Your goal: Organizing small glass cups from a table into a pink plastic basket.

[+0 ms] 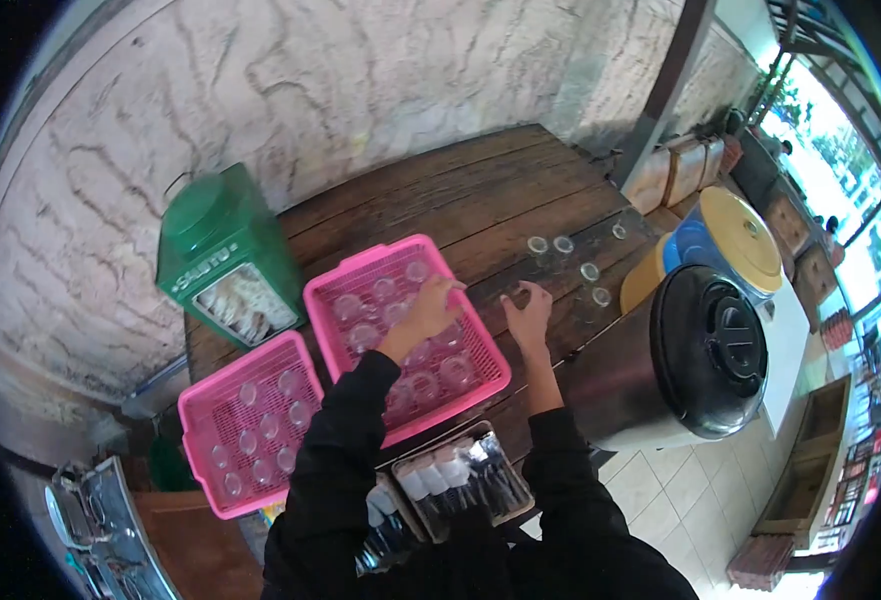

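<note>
My left hand (429, 307) is over the right-hand pink plastic basket (493, 360), near its right rim, fingers apart and partly curled; whether it touches a glass below cannot be told. Several clear glasses (424, 385) stand in that basket. My right hand (528, 311) is above the wooden table (485, 195), just right of the basket, with thumb and fingers apart and nothing between them. A second pink basket (192, 450) at the left holds several more glasses (269, 426). Further right on the table stand several clear glasses (589, 271), apart from the baskets.
A green tin canister (223, 255) stands behind the baskets by the wall. Near my body are trays of wrapped cutlery (463, 480). At the right stand a large metal container with a black lid (710, 352) and a blue container with a yellow lid (740, 240).
</note>
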### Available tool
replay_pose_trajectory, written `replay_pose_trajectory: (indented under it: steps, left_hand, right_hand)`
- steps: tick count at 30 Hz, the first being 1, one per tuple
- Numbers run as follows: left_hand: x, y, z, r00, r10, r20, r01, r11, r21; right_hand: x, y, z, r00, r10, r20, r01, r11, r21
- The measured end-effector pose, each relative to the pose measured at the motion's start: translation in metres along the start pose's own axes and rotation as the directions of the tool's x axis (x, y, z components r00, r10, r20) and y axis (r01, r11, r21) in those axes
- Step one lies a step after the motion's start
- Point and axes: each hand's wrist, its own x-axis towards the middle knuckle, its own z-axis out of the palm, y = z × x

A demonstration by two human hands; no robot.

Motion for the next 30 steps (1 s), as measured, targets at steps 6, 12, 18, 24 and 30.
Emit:
replay_pose_trajectory:
  steps: [6,12,18,24,30]
  left_hand:
    - [0.085,0.022,0.091,0.982,0.065,0.18,-0.063,0.998,-0.017]
    - [0.17,0.042,0.168,0.932,0.157,0.327,-0.151,0.988,-0.043]
    - [0.221,0.038,0.259,0.831,0.263,0.491,-0.303,0.953,0.002]
    - [0.218,0.032,0.31,0.823,0.478,0.307,-0.54,0.826,0.16]
    - [0.206,0.04,0.279,0.829,0.305,0.468,-0.381,0.922,0.075]
  right_hand:
    - [0.035,0.065,-0.012,0.914,0.343,-0.217,-0.367,0.927,-0.077]
    - [0.061,0.122,-0.005,0.787,0.466,-0.405,-0.527,0.848,-0.049]
    - [0.088,0.152,0.003,0.701,0.422,-0.574,-0.64,0.727,-0.248]
    - [0.103,0.193,0.006,0.589,0.25,-0.769,-0.629,0.739,-0.241]
    - [0.093,0.188,-0.005,0.646,0.326,-0.691,-0.546,0.829,-0.119]
